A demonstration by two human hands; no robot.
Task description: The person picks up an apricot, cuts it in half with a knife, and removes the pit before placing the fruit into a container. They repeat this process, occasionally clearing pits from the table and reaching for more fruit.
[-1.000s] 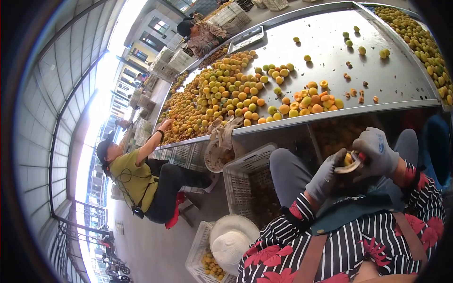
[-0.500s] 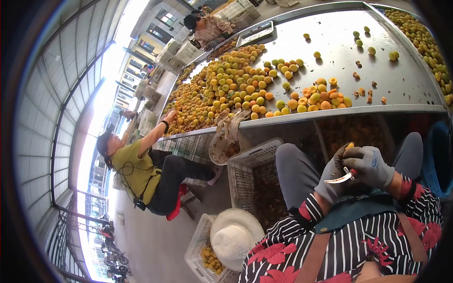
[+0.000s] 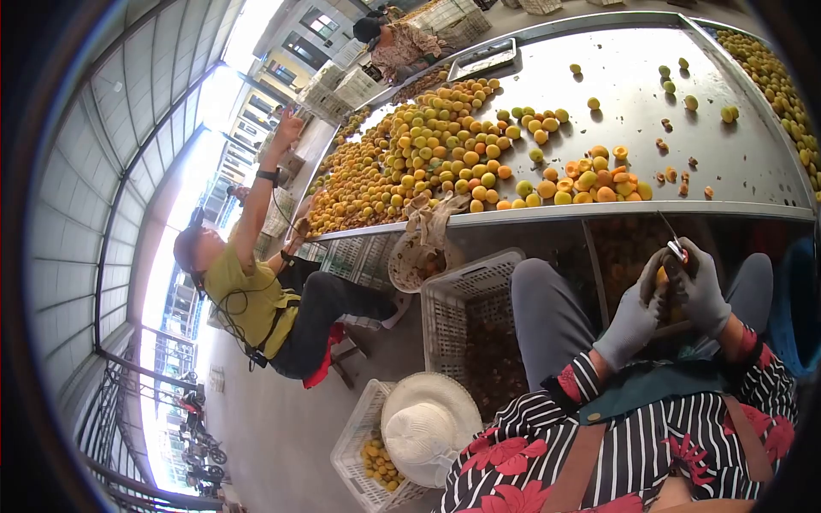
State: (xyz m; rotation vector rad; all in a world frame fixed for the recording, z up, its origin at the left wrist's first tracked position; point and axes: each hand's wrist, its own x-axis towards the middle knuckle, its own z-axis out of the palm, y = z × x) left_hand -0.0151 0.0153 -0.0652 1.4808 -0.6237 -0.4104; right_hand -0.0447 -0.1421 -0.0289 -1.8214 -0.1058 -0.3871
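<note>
Left grip (image 3: 637,315), grey glove, curls shut round an apricot (image 3: 659,279) held over the lap, just under the surface edge. Right grip (image 3: 708,295), same glove, is pressed tight on a red-handled knife (image 3: 678,250), blade poking up past the knuckles. The grips touch each other, fruit between them.

Steel surface (image 3: 753,150) lies beyond and above the grips. Straight past the grips, near its edge: a small heap of orange apricots, some opened (image 3: 599,179). Just right of that heap: scattered pits (image 3: 676,175). Further up-left of the grips: a big pile of whole apricots (image 3: 419,145).

Progress, as a judgement: only a small share looks cut and the bulk of the pile is untouched, so most of the work is left. The fruit in hand looks mid-cut, not confirmed.

Left of the grips, below the surface: white plastic crate (image 3: 453,299), dark contents, can't tell what. Lower left: straw hat (image 3: 423,427) lying on a second crate (image 3: 363,462) with a few apricots in it. Far left: seated person in a yellow shirt (image 3: 244,299), one arm raised.

Hidden: the blade edge against the fruit and the apricot's cut state, both masked by the gloves. The right side of the view is cut off by the dark lens rim.
</note>
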